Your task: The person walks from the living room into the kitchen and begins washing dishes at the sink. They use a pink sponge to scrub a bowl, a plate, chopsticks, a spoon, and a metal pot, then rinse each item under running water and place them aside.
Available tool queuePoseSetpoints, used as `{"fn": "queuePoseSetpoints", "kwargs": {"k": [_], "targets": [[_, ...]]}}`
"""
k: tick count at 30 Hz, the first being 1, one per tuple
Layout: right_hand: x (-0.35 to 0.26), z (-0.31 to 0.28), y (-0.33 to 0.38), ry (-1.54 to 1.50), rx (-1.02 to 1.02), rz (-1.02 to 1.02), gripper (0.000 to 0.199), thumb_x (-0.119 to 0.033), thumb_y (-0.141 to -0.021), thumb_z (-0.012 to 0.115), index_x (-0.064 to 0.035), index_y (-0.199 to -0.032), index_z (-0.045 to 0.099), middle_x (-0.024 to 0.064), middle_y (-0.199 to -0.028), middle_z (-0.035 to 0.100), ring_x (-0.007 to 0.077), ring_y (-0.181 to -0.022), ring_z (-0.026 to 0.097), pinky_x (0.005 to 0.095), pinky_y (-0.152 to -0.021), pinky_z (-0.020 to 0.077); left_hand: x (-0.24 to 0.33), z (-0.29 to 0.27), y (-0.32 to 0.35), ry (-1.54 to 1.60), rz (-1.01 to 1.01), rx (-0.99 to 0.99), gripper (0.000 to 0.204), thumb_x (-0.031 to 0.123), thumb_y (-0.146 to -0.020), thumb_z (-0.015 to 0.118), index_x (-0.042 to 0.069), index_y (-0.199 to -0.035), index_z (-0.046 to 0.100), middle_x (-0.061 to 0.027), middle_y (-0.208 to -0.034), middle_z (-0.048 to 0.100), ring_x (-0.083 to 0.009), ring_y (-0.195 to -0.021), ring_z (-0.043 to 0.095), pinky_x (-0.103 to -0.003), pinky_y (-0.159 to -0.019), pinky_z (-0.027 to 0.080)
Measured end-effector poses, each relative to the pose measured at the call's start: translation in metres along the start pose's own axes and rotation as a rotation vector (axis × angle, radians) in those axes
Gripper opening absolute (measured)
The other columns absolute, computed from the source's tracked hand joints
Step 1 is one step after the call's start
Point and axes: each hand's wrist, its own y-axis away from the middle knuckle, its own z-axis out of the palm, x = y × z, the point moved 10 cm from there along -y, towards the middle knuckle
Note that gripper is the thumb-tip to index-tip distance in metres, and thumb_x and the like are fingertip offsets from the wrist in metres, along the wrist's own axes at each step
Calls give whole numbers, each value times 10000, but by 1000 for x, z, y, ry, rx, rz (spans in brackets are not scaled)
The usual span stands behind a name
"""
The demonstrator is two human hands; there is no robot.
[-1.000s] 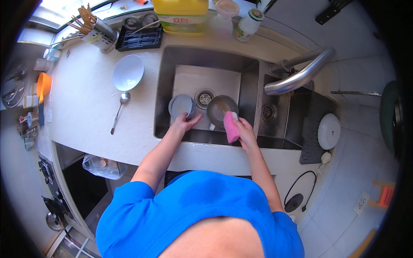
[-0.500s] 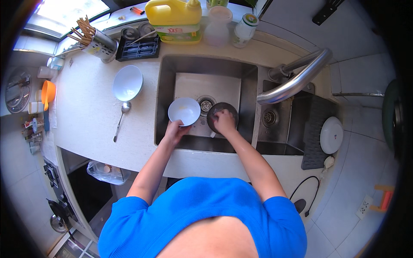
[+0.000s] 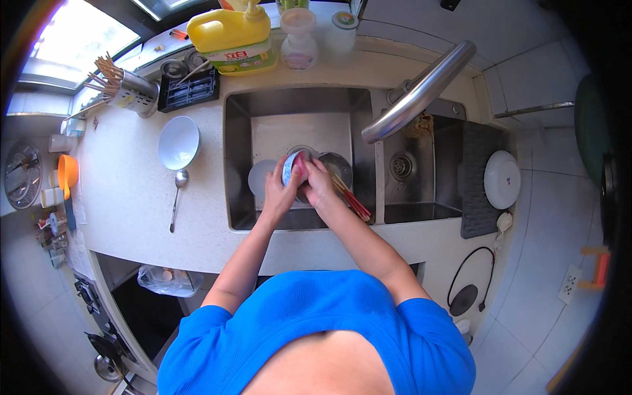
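Over the large sink basin (image 3: 240, 105), my left hand (image 3: 280, 193) is closed on a small bowl (image 3: 288, 170) with a blue-and-white patterned outside, tilted on its side. My right hand (image 3: 320, 184) is closed at the bowl's opening on a soft pink thing, perhaps a cloth (image 3: 301, 164), partly hidden by fingers. Left of my hands, a white bowl (image 3: 259, 179) sits in the basin. A dark metal bowl (image 3: 341, 168) lies to the right, partly covered by my right hand. Chopsticks with red ends (image 3: 355, 205) lean beside it.
A second white bowl (image 3: 179, 143) and a spoon (image 3: 178, 194) lie on the left counter. The faucet (image 3: 421, 92) reaches over the divider towards the small basin (image 3: 411, 187). A yellow jug (image 3: 230, 39) stands behind; a white plate (image 3: 502, 180) is at right.
My left hand has let go of the white bowl, now lower in the basin, and holds the small patterned bowl. My right hand has moved left from the dark bowl. Red-ended chopsticks now show.
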Motion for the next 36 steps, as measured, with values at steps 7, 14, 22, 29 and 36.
{"fn": "queuePoseSetpoints", "kwargs": {"k": [7,14,22,29,36], "targets": [[-22,66,56,1543,-628,-173,261,-137,-762,583,-29,-1000,582,138,-907,607,200,-819,584,286,-723,446,-8,-1,-20,253,-126,-165,482,402,-851,456,-12,-1089,520,-196,-998,577,-259,-962,544,-324,-810,407],[-41,80,67,1278,-463,-649,112,-121,-687,581,-46,-767,606,154,-786,576,321,-766,564,368,-685,449,-38,18,-4,421,-310,-193,478,399,-869,442,25,-1166,473,-165,-1102,531,-217,-1040,481,-295,-877,367],[-51,77,98,2187,-744,-1426,117,-151,-646,506,-69,-710,557,55,-899,539,200,-956,479,322,-793,388,-30,40,23,428,-596,-465,509,429,-886,399,107,-1277,357,-96,-1141,473,-166,-991,464,-271,-806,406],[-38,35,41,1476,-164,-559,195,-102,-724,560,-25,-903,566,88,-867,551,199,-821,543,310,-708,433,-28,50,0,830,-344,-244,474,372,-907,383,68,-1268,333,-91,-1146,446,-172,-1046,429,-281,-860,379],[-37,58,56,1588,-463,-555,147,-116,-760,560,-23,-865,604,86,-769,587,228,-707,570,327,-641,450,-64,52,-1,967,-573,-213,517,455,-880,385,90,-1244,349,-92,-1118,463,-189,-1029,457,-324,-788,444]]}}
